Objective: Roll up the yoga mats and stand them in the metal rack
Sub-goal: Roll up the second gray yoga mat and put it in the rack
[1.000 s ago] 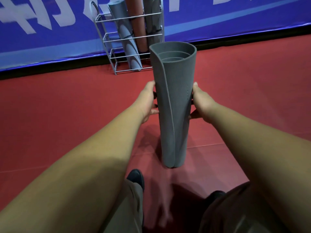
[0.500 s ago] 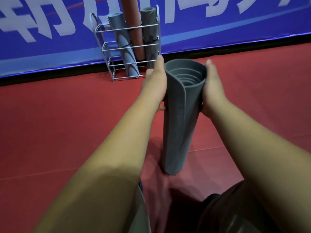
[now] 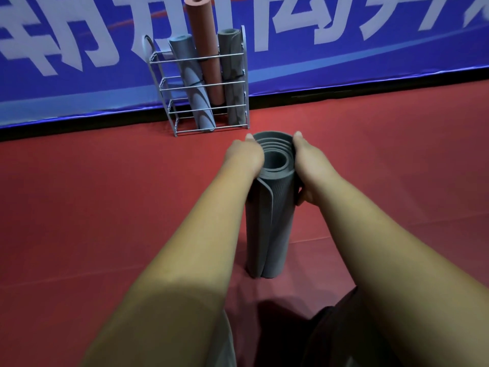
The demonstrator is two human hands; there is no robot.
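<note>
**Step in hand: tighten the roll, then carry it to the rack**

1. Position. The dark grey rolled foam yoga mat [image 3: 267, 229] stands on end on the red floor [image 3: 105, 197], in front of the silver wire metal rack [image 3: 246, 102] and clearly apart from it. The rack stands at the far edge of the floor, against the blue printed banner [image 3: 357, 56].

2. Grip. The left hand [image 3: 244, 157] and the right hand [image 3: 308, 164] clasp the upper end of the roll from opposite sides, with fingertips reaching over its far rim. Neither hand is free.

3. Check the roll. The coils at the top appear slack, and the outer edge runs down the near face, left of centre. Squeeze inward with both palms, and keep the left palm over that edge so it cannot spring open.

4. Lift. Raise the roll vertically. A grip confined to the top may let the inner coils slide downward, so move one hand lower if the core sags.

5. Select a slot. The rack holds a pale blue-grey rolled mat [image 3: 197, 96], which leans, a terracotta rolled mat [image 3: 206, 49] and a grey rolled mat [image 3: 234, 75]. The left end appears to be free.

6. Insert. Lower the bottom end over the top rail first, then release.
</note>
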